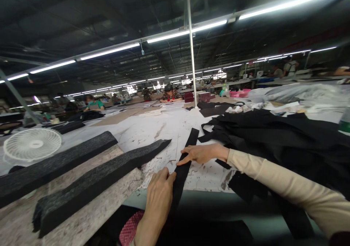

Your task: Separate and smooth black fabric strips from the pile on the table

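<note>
A long black fabric strip [182, 176] lies across the white-covered table and hangs over its front edge. My left hand [160, 191] is at the strip's left side, its fingers curled and closed at the edge of the cloth; the fingertips are partly hidden. Farther up the strip rests my right hand [201, 153], palm down, with thumb and forefinger stretched apart on the fabric. To the right spreads a heap of black fabric pieces [273, 140], some drooping over the table edge. On the left lie two folded dark stacks of strips [101, 173], one behind the other.
Boards [128, 182] support the dark stacks. A white round fan [32, 144] stands at the far left. A thin white pole [191, 49] rises from the table beyond my hands. Pink trays [240, 93] and clear plastic sheeting [308, 93] are farther back. Other people work in the distance.
</note>
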A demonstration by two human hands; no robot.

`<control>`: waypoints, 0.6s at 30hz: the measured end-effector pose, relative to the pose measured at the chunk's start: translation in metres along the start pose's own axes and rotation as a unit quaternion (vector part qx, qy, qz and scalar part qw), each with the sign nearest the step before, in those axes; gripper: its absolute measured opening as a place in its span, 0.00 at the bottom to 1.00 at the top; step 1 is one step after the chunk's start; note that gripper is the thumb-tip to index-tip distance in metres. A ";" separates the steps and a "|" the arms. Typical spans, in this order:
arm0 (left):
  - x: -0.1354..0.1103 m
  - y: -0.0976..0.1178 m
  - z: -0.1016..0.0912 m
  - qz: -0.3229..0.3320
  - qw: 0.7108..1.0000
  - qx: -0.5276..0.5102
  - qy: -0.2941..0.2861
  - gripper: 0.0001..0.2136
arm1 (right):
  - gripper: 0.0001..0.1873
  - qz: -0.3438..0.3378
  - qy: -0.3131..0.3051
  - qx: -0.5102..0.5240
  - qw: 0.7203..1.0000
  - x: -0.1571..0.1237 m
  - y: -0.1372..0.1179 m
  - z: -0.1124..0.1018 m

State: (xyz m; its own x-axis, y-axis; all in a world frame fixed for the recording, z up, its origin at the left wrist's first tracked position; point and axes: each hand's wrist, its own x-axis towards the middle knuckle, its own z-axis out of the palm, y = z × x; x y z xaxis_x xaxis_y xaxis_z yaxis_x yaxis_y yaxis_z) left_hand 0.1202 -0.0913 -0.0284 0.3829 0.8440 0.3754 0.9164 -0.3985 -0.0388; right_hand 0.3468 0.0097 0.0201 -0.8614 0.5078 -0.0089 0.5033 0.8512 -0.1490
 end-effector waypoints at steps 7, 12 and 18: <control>0.044 0.012 0.003 -0.003 0.999 0.011 -0.050 0.16 | 0.39 0.125 0.010 -0.060 0.990 0.001 0.027 0.010; 0.086 0.020 0.014 -0.001 0.998 -0.014 -0.061 0.15 | 0.32 0.205 0.133 -0.129 0.961 0.009 0.035 0.010; 0.077 0.008 0.008 -0.015 0.996 -0.060 -0.059 0.12 | 0.31 0.075 0.096 -0.030 0.992 0.017 0.032 0.022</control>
State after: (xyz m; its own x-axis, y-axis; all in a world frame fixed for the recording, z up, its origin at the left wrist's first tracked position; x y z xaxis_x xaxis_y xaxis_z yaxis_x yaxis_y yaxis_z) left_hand 0.1583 -0.0267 -0.0069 0.3731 0.8900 0.2623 0.9098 -0.4064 0.0848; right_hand 0.3467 0.0427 -0.0064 -0.7510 0.6402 0.1619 0.6326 0.7678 -0.1014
